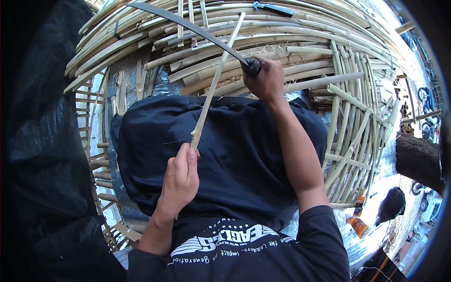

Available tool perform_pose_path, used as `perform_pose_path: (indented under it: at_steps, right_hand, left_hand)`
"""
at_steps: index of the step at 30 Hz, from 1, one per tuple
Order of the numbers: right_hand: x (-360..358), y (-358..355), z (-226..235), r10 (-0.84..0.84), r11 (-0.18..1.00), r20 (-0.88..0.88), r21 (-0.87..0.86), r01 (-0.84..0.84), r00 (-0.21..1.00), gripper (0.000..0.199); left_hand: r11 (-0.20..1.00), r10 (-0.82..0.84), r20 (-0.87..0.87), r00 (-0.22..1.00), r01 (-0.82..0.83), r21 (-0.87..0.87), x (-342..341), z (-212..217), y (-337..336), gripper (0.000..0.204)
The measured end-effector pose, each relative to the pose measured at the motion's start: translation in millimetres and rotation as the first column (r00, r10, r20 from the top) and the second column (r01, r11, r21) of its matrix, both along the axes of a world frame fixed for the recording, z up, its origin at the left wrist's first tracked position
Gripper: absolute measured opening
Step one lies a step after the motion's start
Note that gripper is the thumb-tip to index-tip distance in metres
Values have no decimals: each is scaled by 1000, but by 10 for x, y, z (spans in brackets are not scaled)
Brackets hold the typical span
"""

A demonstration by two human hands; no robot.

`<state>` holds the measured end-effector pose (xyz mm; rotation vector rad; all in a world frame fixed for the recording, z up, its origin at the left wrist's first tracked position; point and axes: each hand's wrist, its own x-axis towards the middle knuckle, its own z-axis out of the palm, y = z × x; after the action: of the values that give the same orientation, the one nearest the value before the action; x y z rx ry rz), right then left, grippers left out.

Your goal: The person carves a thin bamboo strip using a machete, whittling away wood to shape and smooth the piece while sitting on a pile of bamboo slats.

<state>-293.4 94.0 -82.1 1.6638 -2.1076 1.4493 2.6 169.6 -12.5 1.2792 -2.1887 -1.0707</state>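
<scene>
My left hand (182,171) is closed round the lower end of a pale bamboo strip (212,89), which slants up and away over my lap. A knot shows on the strip just above my thumb. In my right hand (266,81) is the black handle of a machete (192,28). Its long, curved grey blade points to the far left and crosses the strip near its upper part. Whether blade and strip touch there, I cannot tell. Dark cloth (235,136) covers my lap beneath both hands.
Split bamboo lengths (300,35) lie stacked beyond my knees. A hammer-like tool (273,8) rests on them. More thin strips (350,122) are piled at right, near a bottle (360,199) and a dark log (420,160). Black sheeting (47,141) hangs at left.
</scene>
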Motion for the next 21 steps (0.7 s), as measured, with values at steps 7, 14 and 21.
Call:
perform_pose_path:
  at_steps: [7, 14, 21]
  right_hand:
    - [337, 101, 61, 178, 974, -97, 158, -162, 979, 14]
    - [252, 61, 52, 134, 988, -174, 103, -117, 976, 11]
    - [-411, -114, 78, -222, 965, -165, 103, 241, 961, 10]
  left_hand:
    - [996, -8, 50, 999, 12, -89, -216, 87, -127, 29]
    - [995, -54, 76, 996, 60, -83, -236, 162, -162, 24]
    - [993, -116, 141, 983, 115, 20, -92, 311, 58, 23]
